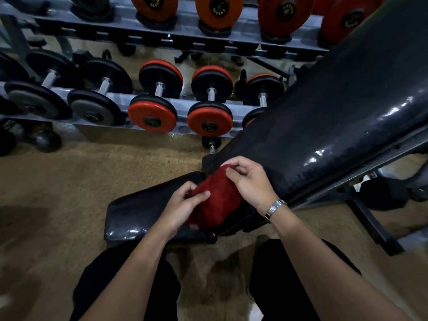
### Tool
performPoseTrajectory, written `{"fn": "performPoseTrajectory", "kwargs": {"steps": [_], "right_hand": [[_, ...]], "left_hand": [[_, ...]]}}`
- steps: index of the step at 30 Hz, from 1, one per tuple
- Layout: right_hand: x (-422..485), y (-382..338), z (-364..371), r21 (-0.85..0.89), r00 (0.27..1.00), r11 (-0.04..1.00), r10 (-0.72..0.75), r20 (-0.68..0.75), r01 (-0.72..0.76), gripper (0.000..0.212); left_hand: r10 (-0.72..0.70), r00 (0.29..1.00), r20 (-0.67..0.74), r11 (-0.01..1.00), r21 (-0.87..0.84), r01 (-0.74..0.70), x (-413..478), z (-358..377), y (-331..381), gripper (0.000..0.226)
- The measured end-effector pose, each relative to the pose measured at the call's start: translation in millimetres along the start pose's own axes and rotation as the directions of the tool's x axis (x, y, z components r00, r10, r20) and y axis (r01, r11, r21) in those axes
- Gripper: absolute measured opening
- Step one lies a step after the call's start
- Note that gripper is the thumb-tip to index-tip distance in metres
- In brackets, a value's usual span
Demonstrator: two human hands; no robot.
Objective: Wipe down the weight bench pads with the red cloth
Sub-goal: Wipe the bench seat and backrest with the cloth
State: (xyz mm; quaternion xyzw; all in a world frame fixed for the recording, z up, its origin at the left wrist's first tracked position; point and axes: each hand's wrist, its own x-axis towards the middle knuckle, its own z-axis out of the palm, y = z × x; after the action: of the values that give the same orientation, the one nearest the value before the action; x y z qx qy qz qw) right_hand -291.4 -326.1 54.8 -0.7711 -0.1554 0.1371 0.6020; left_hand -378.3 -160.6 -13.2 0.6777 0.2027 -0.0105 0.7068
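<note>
Red cloth (217,195) bunched just below centre, over the junction of seat pad (134,214) and inclined back pad (335,112). Left hand (183,202) pinches its 7 o'clock end, right hand (250,179) its 1 o'clock end, fingers curled. Rack (115,98), 10–12 o'clock, holds dumbbells (157,100).

Inclined back pad (335,112) walls the right; dumbbell rack (120,98) ahead.

Red cloth (216,195) between both hands

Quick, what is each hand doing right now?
Left hand: pinching the near end of the red cloth.
Right hand: pinching the cloth's far end, over the seat pad.
</note>
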Motion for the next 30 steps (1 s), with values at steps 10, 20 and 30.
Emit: {"fn": "performPoseTrajectory", "kwargs": {"steps": [10,20,30], "right_hand": [[20,-28,-16,-0.145,0.997,0.989,-0.033,0.069,0.042,0.018],[17,-30,-14,-0.007,0.978,0.988,0.154,0.142,-0.155,0.012],[-28,10,5,-0.297,0.948,0.93,-0.125,0.292,0.214,0.043]], "left_hand": [[0.219,0.972,0.08,0.95,0.208,-0.231,-6,-14,-1,0.026],[0.064,0.986,0.156,0.987,0.133,-0.085,-8,-4,8,0.023],[-0.162,0.984,0.07,0.935,-0.308,0.176,3,-10,15,0.036]]}}
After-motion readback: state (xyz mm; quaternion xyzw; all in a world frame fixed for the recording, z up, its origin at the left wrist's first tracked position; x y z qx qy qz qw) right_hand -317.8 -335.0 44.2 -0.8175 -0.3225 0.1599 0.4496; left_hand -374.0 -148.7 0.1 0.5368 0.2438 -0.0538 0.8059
